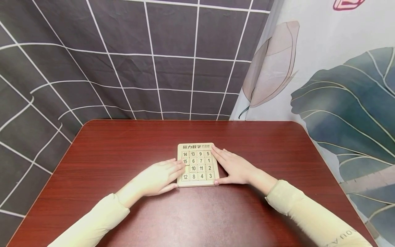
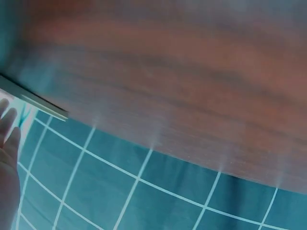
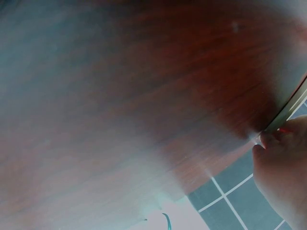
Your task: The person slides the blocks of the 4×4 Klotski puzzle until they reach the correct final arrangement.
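Note:
A wooden number sliding puzzle (image 1: pixel 197 183) lies flat on the table, its numbered tiles facing up. My left hand (image 1: pixel 160 176) is at its left side, with extended fingertips reaching over the rim onto the left column, near tile 15 (image 1: pixel 185 161). A bare slot shows below that tile, partly covered by the fingers. At the right side, my right hand (image 1: pixel 236 168) spans the edge, fingers straight near the upper corner and thumb at the lower one. In the left wrist view the board's edge (image 2: pixel 45 106) and part of the left hand (image 2: pixel 8 153) appear; the right wrist view shows the right hand (image 3: pixel 283 165) touching the edge.
The board rests on a reddish-brown wooden table (image 1: pixel 129 144) with rounded far corners. A dark curtain with a white grid (image 1: pixel 172 72) hangs behind it, and a pale curtain with a leaf print (image 1: pixel 308 137) hangs on the right.

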`<state>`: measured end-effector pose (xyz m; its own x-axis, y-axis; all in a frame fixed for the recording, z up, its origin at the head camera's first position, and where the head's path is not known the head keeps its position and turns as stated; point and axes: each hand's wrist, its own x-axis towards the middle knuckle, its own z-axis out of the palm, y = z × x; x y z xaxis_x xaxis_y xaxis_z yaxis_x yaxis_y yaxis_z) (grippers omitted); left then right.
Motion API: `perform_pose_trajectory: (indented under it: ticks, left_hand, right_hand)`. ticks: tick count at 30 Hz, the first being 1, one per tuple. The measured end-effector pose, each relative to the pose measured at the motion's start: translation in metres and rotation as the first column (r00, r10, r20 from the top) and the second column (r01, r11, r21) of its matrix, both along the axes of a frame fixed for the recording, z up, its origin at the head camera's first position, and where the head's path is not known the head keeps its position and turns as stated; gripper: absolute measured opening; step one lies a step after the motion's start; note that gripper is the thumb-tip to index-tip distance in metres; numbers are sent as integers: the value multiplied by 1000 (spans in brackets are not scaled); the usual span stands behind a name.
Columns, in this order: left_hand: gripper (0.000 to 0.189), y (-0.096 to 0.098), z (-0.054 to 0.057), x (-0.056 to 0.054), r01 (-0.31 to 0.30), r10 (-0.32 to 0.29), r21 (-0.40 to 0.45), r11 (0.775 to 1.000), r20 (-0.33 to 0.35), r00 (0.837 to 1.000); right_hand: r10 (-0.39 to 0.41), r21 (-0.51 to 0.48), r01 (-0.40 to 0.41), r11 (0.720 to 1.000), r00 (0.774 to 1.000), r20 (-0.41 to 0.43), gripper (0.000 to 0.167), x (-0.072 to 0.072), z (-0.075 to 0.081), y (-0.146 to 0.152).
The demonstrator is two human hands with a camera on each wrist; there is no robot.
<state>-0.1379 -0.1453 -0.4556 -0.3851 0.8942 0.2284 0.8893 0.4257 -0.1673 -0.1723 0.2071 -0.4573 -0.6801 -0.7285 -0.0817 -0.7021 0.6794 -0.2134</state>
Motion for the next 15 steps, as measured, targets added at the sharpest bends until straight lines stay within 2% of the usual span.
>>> perform_pose_trajectory:
  ticks: [4, 7, 15]
  left_hand:
    - [57, -1, -1, 12, 39, -39, 6, 999, -32, 999]
    - [55, -1, -2, 17, 34, -34, -6, 999, -32, 999]
    - [59, 0, 0, 17, -12, 13, -21, 1000, 12, 1000]
  right_hand:
    - [-2, 6, 2, 1000, 1000, -1, 115, 1, 2, -1]
    - [-1, 6, 1, 1000, 1000, -3, 115, 1, 2, -1]
    - [-7, 20, 7, 1000, 1000, 0, 117, 0, 0, 0]
